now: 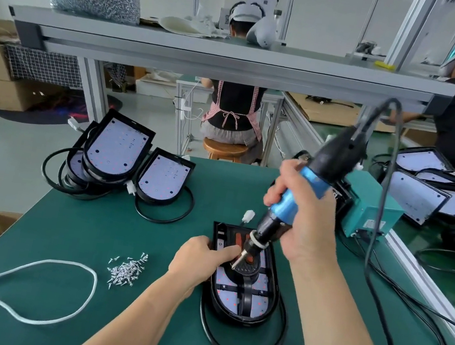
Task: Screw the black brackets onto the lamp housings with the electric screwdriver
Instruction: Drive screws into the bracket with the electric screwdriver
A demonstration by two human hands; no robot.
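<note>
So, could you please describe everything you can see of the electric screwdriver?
The electric screwdriver has a blue grip, a black upper body and a black nose with a metal bit. It tilts, tip down at the black bracket in the lamp housing. The right hand grips it; a black cable leaves its top.

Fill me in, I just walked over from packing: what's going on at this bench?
A person is fastening a black bracket into the lamp housing lying in front of them on the green table. The right hand grips the electric screwdriver, its tip down on the bracket; the left hand holds the bracket beside the tip. Loose screws lie in a pile to the left, and more housings wait at the table's far left.
</note>
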